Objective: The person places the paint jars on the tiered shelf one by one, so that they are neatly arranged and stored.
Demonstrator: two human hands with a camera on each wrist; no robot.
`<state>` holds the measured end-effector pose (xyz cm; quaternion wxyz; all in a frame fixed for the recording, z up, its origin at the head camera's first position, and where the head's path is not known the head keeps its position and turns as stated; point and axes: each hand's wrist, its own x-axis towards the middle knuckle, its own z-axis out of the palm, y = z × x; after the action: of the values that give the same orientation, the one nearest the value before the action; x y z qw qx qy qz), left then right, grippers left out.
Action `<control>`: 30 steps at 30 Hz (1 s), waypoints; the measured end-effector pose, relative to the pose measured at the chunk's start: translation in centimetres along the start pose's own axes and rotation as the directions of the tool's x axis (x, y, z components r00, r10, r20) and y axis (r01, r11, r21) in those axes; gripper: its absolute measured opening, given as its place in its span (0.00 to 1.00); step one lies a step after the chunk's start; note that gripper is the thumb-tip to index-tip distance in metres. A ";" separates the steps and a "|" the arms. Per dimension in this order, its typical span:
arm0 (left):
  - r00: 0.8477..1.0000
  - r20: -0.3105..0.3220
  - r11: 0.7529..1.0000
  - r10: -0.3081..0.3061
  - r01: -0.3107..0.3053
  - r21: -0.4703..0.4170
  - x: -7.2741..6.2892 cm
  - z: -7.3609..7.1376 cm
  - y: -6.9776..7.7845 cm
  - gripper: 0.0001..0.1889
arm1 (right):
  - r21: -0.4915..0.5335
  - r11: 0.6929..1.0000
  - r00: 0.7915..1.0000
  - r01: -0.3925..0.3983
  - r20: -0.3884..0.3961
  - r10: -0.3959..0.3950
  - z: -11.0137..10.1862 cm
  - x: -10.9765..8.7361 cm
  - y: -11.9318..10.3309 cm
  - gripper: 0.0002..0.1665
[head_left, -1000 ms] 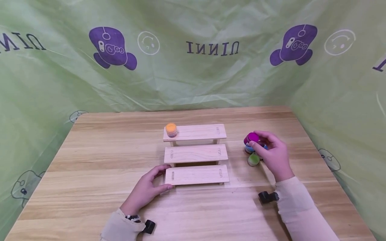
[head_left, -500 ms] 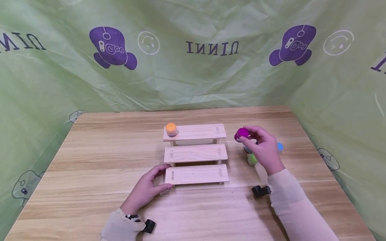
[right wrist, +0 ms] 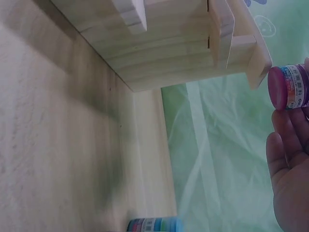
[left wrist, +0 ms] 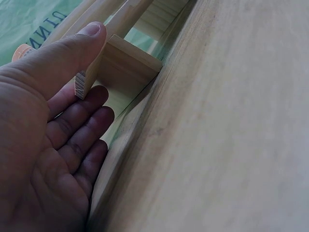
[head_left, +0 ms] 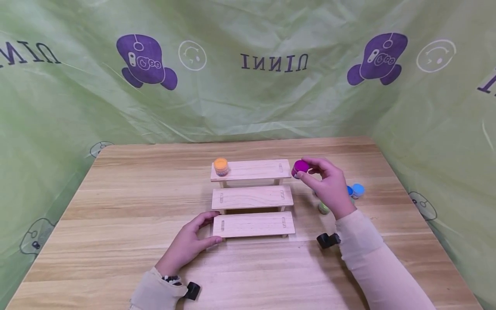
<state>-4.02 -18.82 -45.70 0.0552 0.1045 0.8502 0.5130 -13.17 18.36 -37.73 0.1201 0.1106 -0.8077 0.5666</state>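
My right hand (head_left: 327,185) pinches a small jar with a purple lid (head_left: 300,168) between thumb and fingers, raised at the right end of the top step. In the right wrist view, the purple jar (right wrist: 293,87) is tipped on its side in the picture, with a printed label round it. A three-step wooden stand (head_left: 253,224) is in the middle of the table. My left hand (head_left: 186,245) grips the left end of its lowest step; in the left wrist view the thumb (left wrist: 72,50) lies over the board's end. An orange-lidded jar (head_left: 221,167) stands at the top step's left end.
Right of the stand, a green-lidded jar (head_left: 323,208) is partly hidden by the right hand. Beyond that hand are a light blue jar (head_left: 358,190) and a darker blue jar (head_left: 350,190). A green printed cloth (head_left: 271,103) hangs behind the wooden table (head_left: 116,206).
The right hand has lifted the purple jar off the group of jars and carried it left to the stand's top step. The left hand has stayed in place.
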 end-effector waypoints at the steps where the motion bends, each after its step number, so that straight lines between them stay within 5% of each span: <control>1: 1.000 0.000 1.000 0.001 -0.001 0.002 0.0 0.0 0.0 0.33 | 0.000 1.000 1.000 0.007 0.001 -0.007 0.1 0.1 -0.1 0.23; 9: 1.000 -0.005 1.000 0.001 -0.001 0.005 0.0 0.0 0.0 0.33 | 0.066 0.996 0.997 0.066 0.043 -0.068 0.9 0.6 -0.6 0.22; 17: 1.000 -0.007 1.000 0.010 -0.010 0.016 0.0 0.0 -0.1 0.33 | 0.019 0.995 0.992 0.093 0.088 -0.094 1.8 0.8 -1.0 0.23; 30: 1.000 -0.008 1.000 0.008 -0.008 0.013 0.0 0.0 -0.1 0.33 | -0.088 0.995 0.987 0.039 0.156 -0.025 2.7 2.0 -2.4 0.25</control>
<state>-3.99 -18.90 -45.73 0.0488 0.1061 0.8533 0.5081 -14.49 14.95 -35.84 0.0710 0.1619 -0.8376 0.5169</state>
